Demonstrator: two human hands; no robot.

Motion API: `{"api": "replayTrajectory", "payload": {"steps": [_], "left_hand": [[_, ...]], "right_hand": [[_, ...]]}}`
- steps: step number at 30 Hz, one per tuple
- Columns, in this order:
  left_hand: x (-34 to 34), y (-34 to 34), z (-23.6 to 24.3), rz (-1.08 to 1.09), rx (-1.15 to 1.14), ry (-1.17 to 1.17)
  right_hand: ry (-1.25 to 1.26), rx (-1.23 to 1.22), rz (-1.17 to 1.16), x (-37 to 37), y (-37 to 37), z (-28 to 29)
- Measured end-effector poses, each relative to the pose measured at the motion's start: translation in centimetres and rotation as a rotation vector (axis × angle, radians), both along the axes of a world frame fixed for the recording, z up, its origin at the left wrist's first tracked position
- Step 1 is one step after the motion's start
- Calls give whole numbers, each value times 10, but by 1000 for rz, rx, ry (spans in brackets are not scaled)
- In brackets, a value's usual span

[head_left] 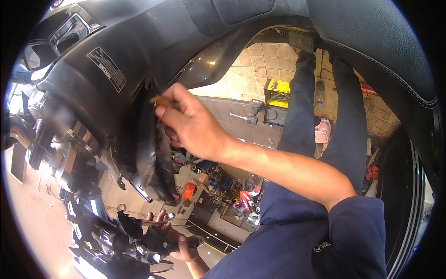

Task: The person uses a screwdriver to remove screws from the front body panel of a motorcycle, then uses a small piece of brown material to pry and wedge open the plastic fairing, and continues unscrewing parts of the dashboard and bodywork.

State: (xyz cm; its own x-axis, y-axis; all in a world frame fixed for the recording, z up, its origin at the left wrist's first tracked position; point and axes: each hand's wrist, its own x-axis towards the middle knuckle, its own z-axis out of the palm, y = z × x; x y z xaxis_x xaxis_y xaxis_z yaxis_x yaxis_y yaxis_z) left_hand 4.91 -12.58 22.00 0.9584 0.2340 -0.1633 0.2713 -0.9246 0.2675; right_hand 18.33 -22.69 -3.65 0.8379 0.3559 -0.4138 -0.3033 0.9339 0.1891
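My right hand point(193, 122) is closed, with thumb and fingers pinched on a short orange-brown handle point(160, 100). Its other end is lost against the black body panel point(83, 69) of a scooter. Just under this hand hangs a loose-looking dark cover point(154, 160), blurred along its edge. Lower down, my left hand point(180, 244) wraps round the black handlebar grip point(195, 241). Its fingers reach over by the brake lever point(160, 221).
A long dark seat point(381, 46) with pale stitching curves along the upper right. On the tiled floor are a yellow and black toolbox point(277, 88), a cordless power tool point(253, 109) and a dark bottle point(319, 93). Several parts and an orange-red bag point(189, 190) lie farther left.
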Motion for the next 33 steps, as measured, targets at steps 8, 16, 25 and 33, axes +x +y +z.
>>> {"api": "replayTrajectory", "payload": {"steps": [8, 16, 25, 33], "left_hand": [[3, -4, -3, 26, -14, -2], [-3, -3, -6, 51, -64, -40], [0, -1, -9, 48, -97, -63], [-2, -1, -4, 64, -43, -50]], "right_hand": [[51, 128, -70, -1, 19, 31], [-92, -36, -39, -6, 14, 11], [30, -275, 177, 13, -6, -32], [-213, -609, 447, 56, -35, -65]]}}
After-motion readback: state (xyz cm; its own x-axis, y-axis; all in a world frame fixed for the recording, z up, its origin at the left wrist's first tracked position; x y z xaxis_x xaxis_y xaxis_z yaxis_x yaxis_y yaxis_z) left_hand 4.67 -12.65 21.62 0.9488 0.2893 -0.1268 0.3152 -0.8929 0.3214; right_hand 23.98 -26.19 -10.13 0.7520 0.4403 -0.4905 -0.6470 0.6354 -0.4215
